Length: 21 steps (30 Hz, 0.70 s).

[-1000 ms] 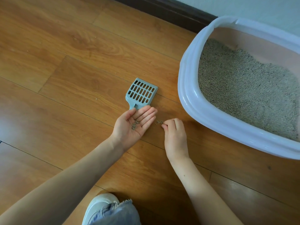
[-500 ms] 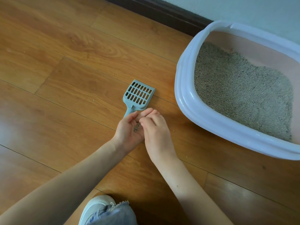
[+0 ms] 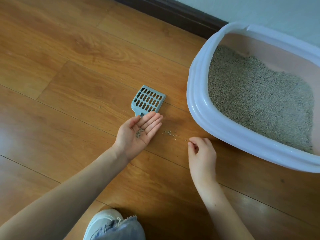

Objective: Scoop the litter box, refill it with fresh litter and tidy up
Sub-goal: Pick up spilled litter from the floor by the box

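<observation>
Here, spilled litter (image 3: pixel 168 132) lies between flat left hand (image 3: pixel 138 131) (holding pellets) and pinching right hand (image 3: pixel 201 152).

- Left hand (image 3: pixel 138 131): palm up, fingers straight and held together, pointing up-right; forearm bare, entering from the lower left.
- Right hand (image 3: pixel 201 153): back toward the camera, fingers curled inward, thumb and forefinger tips drawn near each other at its upper left; whether they pinch anything cannot be told.
- Right forearm bare, entering from the bottom edge.
- Hands apart, not touching.
</observation>
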Motion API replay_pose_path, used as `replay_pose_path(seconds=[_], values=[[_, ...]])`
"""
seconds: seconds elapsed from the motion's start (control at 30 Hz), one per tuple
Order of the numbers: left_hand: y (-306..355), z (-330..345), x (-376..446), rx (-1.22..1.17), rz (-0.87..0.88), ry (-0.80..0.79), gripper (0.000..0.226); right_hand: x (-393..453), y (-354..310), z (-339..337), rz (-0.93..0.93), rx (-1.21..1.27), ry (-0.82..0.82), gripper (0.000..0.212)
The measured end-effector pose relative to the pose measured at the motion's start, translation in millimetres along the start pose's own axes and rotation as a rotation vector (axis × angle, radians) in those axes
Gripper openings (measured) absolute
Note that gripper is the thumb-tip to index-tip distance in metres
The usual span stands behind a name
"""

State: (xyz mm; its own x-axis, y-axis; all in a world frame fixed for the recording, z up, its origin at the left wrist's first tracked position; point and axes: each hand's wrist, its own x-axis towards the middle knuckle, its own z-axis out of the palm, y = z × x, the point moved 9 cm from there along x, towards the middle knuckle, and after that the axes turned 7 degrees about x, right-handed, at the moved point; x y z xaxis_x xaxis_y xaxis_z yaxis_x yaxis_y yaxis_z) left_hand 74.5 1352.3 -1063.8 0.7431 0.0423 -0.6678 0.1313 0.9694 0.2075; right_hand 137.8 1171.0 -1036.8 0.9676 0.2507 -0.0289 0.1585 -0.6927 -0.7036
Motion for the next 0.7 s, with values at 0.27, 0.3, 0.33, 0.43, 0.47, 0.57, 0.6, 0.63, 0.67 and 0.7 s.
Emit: replay_pose_path(seconds=[0.27, 0.3, 0.33, 0.43, 0.47, 0.57, 0.6, 0.63, 0.67, 0.7], values=[[-2, 1, -1, 0.032, 0.005, 0.016, 0.048, 12, -39, 38, -0.132, 0.007, -0.134, 0.019], [-2, 0, -1, 0.03, 0.007, 0.019, 0.048, 13, -41, 40, -0.137, 0.011, -0.149, 0.021], [-1, 0, -1, 0.028, 0.008, 0.019, 0.048, 14, -43, 38, -0.139, 0.019, -0.145, 0.023], [0, -2, -2, 0.026, 0.008, 0.016, 0.047, 13, -40, 29, -0.133, 0.013, -0.082, 0.03], [0, -3, -2, 0.026, 0.008, 0.018, 0.047, 13, -37, 29, -0.128, -0.026, -0.085, 0.037], [-1, -4, -1, 0.029, 0.006, 0.023, 0.047, 11, -32, 39, -0.145, -0.102, -0.158, 0.05], [-1, -4, -1, 0.03, 0.005, 0.021, 0.047, 11, -35, 42, -0.179, -0.089, -0.174, 0.047], [-1, -4, -1, 0.033, 0.003, 0.018, 0.047, 10, -38, 45, -0.22, -0.063, -0.172, 0.041], [-1, -4, -1, 0.035, 0.0, 0.017, 0.047, 10, -42, 46, -0.261, -0.033, -0.158, 0.034], [-1, -4, -1, 0.035, -0.002, 0.02, 0.047, 9, -44, 47, -0.301, -0.006, -0.137, 0.028]])
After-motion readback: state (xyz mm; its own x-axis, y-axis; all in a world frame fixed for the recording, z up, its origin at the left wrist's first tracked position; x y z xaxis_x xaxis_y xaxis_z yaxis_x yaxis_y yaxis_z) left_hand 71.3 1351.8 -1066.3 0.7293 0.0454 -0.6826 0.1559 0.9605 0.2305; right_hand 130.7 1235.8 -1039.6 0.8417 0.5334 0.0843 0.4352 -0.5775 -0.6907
